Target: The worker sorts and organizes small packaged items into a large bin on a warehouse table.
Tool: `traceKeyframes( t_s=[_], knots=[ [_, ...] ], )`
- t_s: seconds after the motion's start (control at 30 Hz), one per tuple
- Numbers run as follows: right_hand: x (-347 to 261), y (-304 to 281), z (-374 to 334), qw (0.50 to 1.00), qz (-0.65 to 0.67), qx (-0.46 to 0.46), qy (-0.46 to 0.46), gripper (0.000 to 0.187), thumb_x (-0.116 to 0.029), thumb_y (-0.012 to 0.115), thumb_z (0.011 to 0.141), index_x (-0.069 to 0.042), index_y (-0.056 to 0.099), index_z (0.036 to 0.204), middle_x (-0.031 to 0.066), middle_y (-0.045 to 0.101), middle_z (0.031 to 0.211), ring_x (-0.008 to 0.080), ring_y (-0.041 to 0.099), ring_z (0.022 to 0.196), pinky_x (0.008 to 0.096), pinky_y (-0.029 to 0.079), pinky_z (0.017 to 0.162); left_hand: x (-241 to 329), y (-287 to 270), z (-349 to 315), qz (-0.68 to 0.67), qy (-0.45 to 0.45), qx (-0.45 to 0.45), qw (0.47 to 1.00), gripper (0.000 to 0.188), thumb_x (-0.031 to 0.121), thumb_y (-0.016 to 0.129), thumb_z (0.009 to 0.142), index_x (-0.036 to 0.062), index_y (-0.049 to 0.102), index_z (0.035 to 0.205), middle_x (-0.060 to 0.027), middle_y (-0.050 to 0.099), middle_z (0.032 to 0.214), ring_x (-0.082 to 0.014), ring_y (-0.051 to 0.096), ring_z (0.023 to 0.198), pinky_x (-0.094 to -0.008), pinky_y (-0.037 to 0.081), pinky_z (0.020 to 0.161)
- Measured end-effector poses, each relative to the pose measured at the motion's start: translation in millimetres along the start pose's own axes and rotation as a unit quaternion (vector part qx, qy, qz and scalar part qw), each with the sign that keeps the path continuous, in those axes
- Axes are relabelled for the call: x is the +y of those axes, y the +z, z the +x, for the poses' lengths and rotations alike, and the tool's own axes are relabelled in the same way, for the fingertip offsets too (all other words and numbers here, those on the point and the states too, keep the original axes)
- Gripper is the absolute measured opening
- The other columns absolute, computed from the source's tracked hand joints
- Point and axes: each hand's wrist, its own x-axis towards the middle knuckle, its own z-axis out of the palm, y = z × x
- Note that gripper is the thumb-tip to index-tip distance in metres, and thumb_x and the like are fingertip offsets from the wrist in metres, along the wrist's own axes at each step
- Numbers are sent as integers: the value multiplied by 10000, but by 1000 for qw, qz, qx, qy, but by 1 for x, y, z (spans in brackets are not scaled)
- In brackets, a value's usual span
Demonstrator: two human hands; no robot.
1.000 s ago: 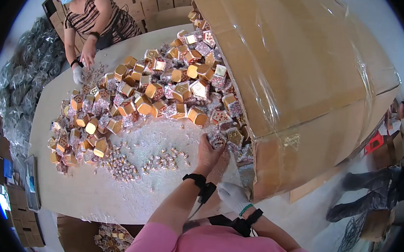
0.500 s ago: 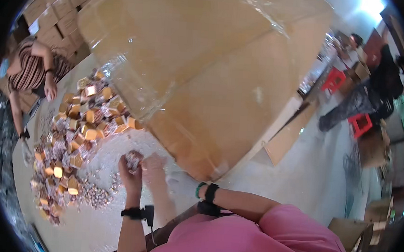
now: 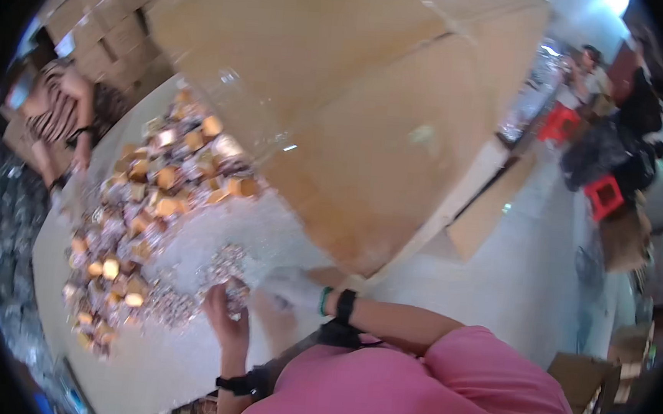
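My left hand (image 3: 224, 319) is closed round a small shiny clear-wrapped bundle (image 3: 239, 296); its contents are too blurred to name. Close by on its right is my right hand (image 3: 289, 287), in a pale glove and smeared by motion, so its fingers do not show clearly. Small glittering pieces (image 3: 228, 261) lie loose on the pale table (image 3: 174, 365), just beyond the left hand. Farther left spreads a heap of gold and clear-wrapped packs (image 3: 166, 178), with more small pieces along its near edge.
A big tape-wrapped cardboard box (image 3: 352, 131) fills the far middle. Across the table at the left, a person in a striped top (image 3: 66, 104) reaches toward the heap. Stacked cartons (image 3: 113, 30) stand behind. Red stools (image 3: 603, 197) and other people are at the right.
My left hand has moved nearer to me with the bundle, and my right hand stays beside it. The striped-top person's arms have shifted to the heap's edge. The whole view has tilted slightly.
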Motion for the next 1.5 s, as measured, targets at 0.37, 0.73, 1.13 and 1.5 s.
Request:
traceKeyframes(
  t_s=[0.37, 0.73, 1.13, 1.5],
  knots=[
    [-24, 33, -7, 993, -108, -13, -47, 273, -323, 584, 933, -55, 630, 956, 49, 640, 763, 133, 583, 612, 252, 468, 550, 25, -35, 15, 67, 11, -39, 997, 675, -63, 687, 613, 70, 498, 1247, -173, 504, 1187, -380, 463, 1129, -456, 405, 966],
    [-24, 48, 0, 988, -132, -39, 65, 359, -412, 581, 916, -58, 618, 870, 0, 520, 660, 93, 491, 497, 247, 409, 448, 5, -48, -4, -387, -247, -13, 888, 485, 159, 680, 817, 40, 512, 1256, -109, 571, 1136, -214, 543, 1050, -334, 451, 891],
    [-25, 73, -3, 977, -140, -94, 130, 489, -518, 587, 883, -35, 605, 811, 12, 495, 628, 99, 465, 459, 261, 414, 364, -26, -26, -24, -598, -480, 85, 636, 328, 307, 429, 955, 32, 603, 996, -87, 656, 911, -232, 636, 799, -391, 514, 707],
    [-14, 66, 31, 998, 2, -54, -21, 251, -254, 577, 919, -51, 594, 771, 13, 561, 671, 94, 514, 507, 254, 422, 475, -19, -16, -8, -693, -551, 151, 439, 350, 246, 374, 946, 51, 608, 1119, -110, 653, 1069, -271, 627, 943, -446, 504, 838]
  ],
)
